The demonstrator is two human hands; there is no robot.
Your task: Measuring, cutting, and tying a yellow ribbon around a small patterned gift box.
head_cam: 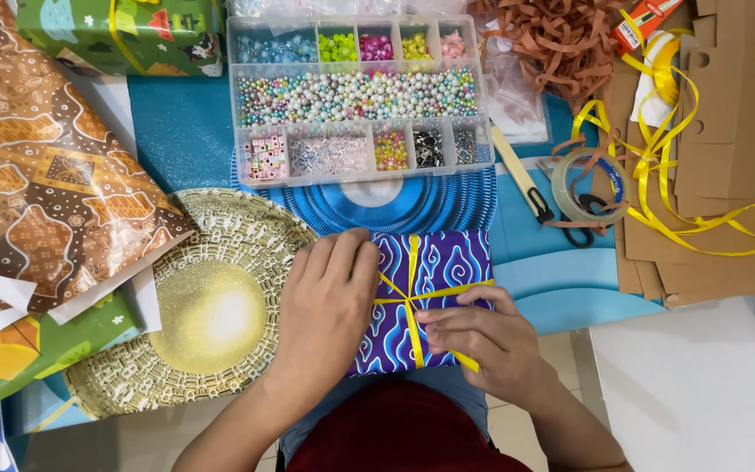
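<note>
Purple-and-white wavy paper wraps the parcel (pixel 434 293), which lies at the table's near edge, just below the picture's centre. Its long axis seems to run from 12 to 6 o'clock, though the left hand hides its left part. A yellow ribbon (pixel 412 288) crosses it both ways, the bands meeting near its middle.

The left hand (pixel 329 306) lies flat on the parcel's left side, fingers together and pointing to 12 o'clock, pressing and not gripping. The right hand (pixel 482 336), at 4 o'clock of the parcel, has its fingertips pinched together on the ribbon by the crossing; a ribbon end pokes out beneath it.

At 9 o'clock, touching the parcel, lies a round gold plate (pixel 211 315). At 12 o'clock, well apart, sits a clear bead box (pixel 356 96): its top row of small cells holds blue, green, pink, yellow and pale beads, the long middle cell holds mixed pearly beads, and the bottom row holds cube beads, silvery bits, yellow beads and dark pieces.

At 2 o'clock lie a tape roll (pixel 587 185), scissors (pixel 583 223) and loose yellow ribbon over brown card (pixel 727 157). At 10 o'clock lies brown patterned paper (pixel 45 175).
</note>
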